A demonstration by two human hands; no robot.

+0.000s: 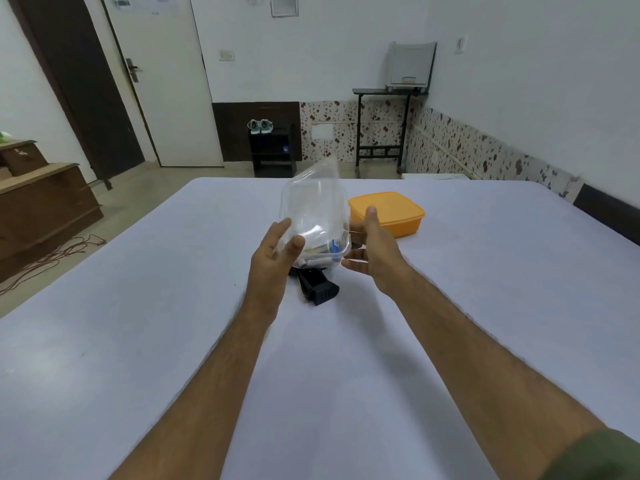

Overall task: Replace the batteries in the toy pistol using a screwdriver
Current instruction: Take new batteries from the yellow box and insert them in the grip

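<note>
Risk first: you hold the clear container (313, 216) tipped up over the toy pistol (317, 287), and small items are piled at its low edge, something blue and some white pieces, too blurred to name. Tip it further and they likely spill onto the white sheet (138, 341), maybe roll off; a screwdriver or batteries among them could scatter.

Your left hand (273, 258) grasps the container's left side, thumb curled on its front wall, fingers behind. Your right hand (372, 247) sits just right of the container, fingers fairly straight; its fingertips reach the container's side, but whether it actually grips, I cannot tell. A one-sided hold could let the container twist and drop on the pistol.

The pistol is black plastic and lies flat on the sheet directly below the container; only its grip end shows, the rest is hidden. The orange lid (386, 213) lies just right of the container, behind your right hand.
</note>
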